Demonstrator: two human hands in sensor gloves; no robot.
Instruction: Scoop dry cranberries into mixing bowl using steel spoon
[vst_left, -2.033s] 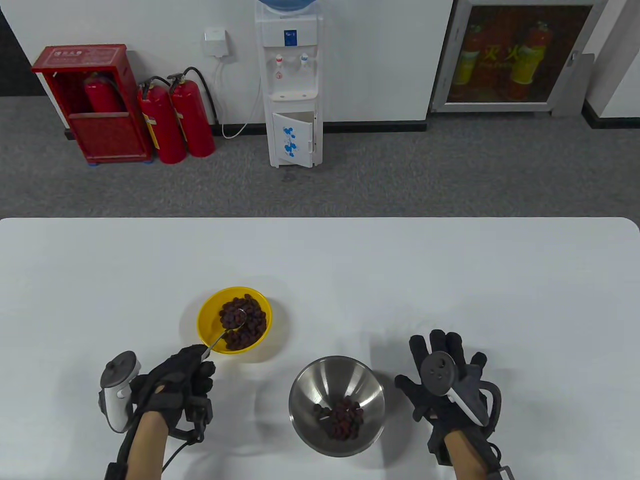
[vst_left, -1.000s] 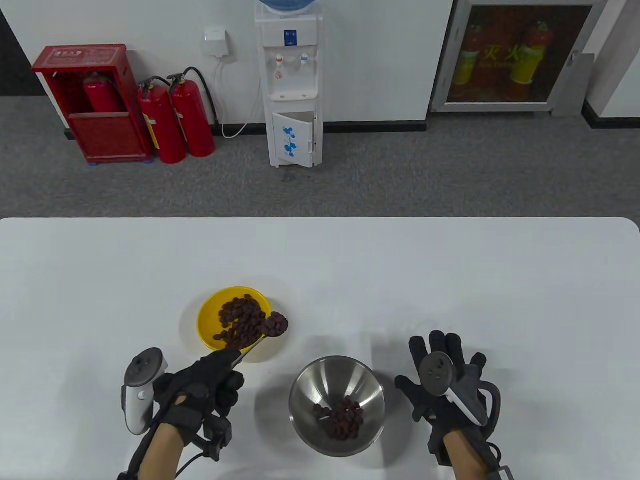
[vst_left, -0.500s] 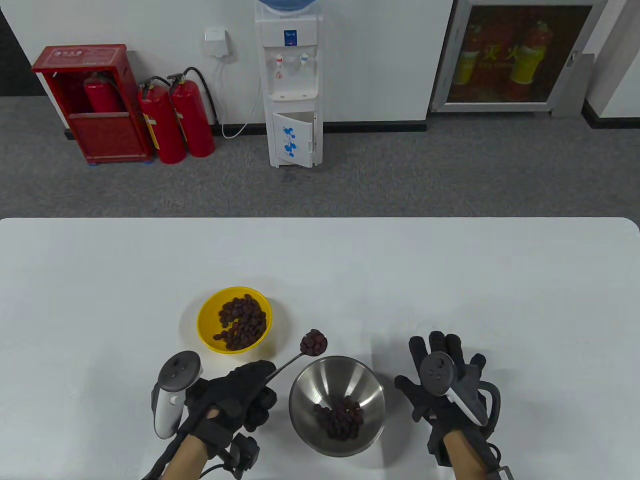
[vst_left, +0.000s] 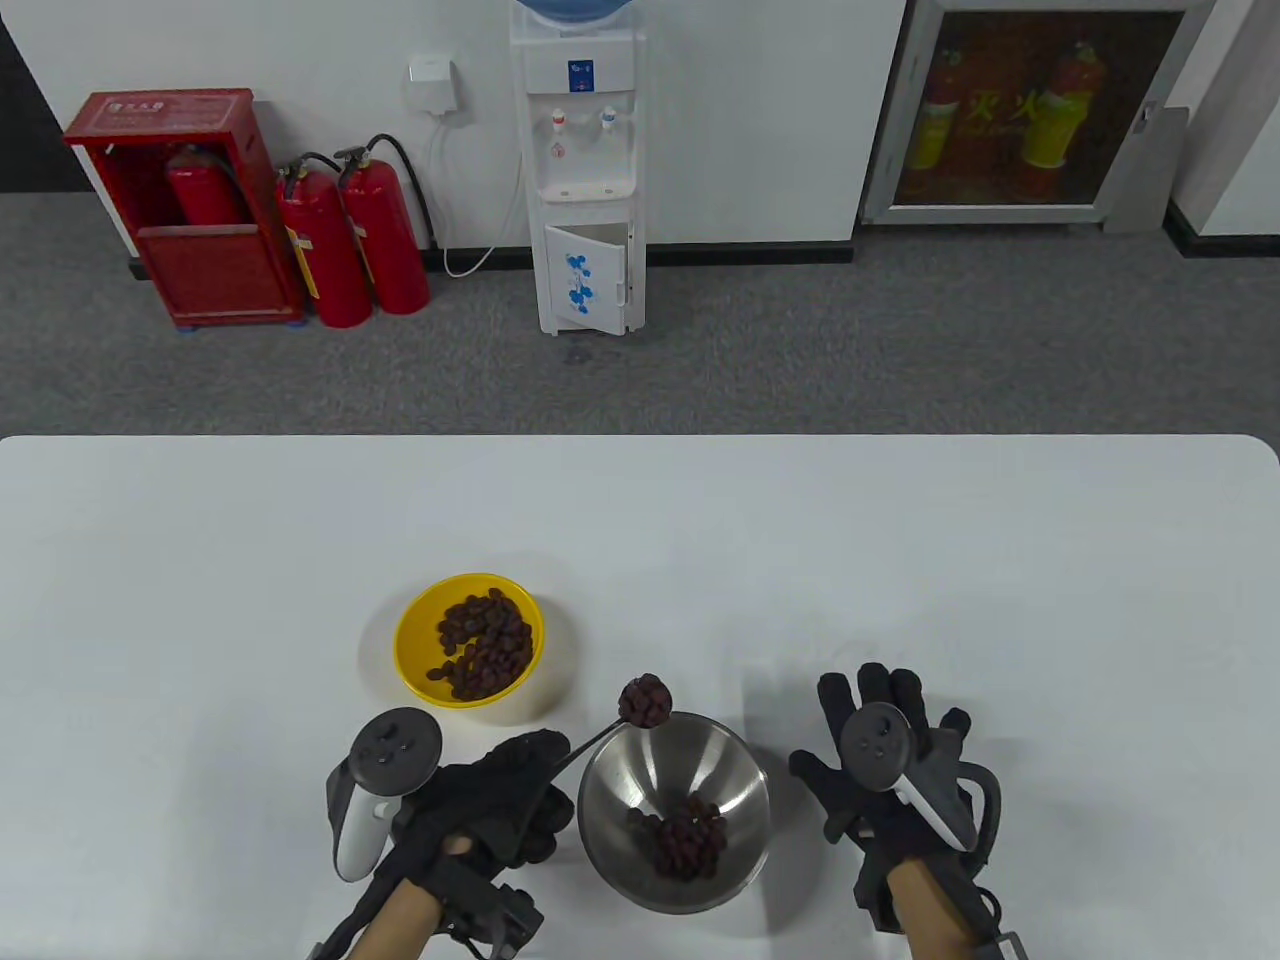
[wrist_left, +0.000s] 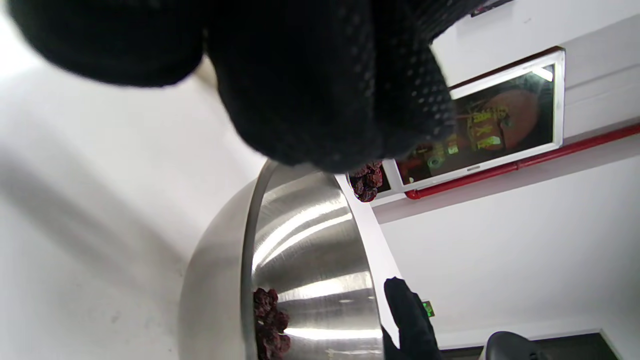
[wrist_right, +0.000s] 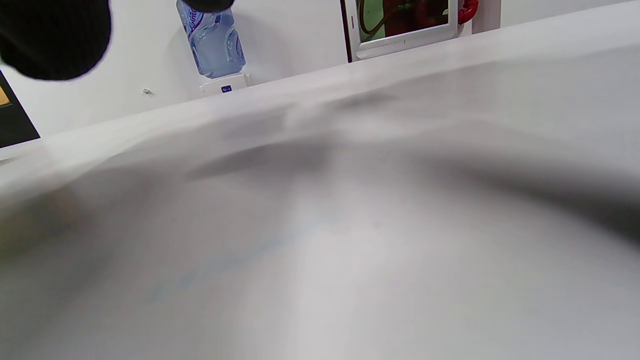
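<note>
So the biggest thing is the white tabletop (vst_left: 900, 540), which fills the lower half of the table view, with everything sitting in its near middle part. On it, closest to the person, is the steel mixing bowl (vst_left: 700, 765), with a small pile of dry cranberries (vst_left: 680, 840) in the bottom. From the left wrist view you get the bowl (wrist_left: 300, 250) from the side, shiny inside wall and a few berries (wrist_left: 267, 325) low down.

Up and to the left of it, a bit apart, sits the yellow bowl (vst_left: 412, 640), holding the rest of the dried cranberries (vst_left: 485, 640), roughly half full.

The left hand (vst_left: 490, 800) is just left of the mixing bowl, fingers curled around the handle of the steel spoon (vst_left: 585, 745), so it's gripping that. The spoon angles up and to the right, and its head, heaped with a scoop of cranberries (vst_left: 645, 700), is right over the far rim of the mixing bowl, level, load on board. The wrist cam catches that loaded head (wrist_left: 366, 180) poking out past the glove.

The right hand (vst_left: 885, 770) lies flat on the tabletop just right of the mixing bowl, fingers spread, holding nothing and not touching the bowl. Its wrist cam is mostly blurry tabletop.
</note>
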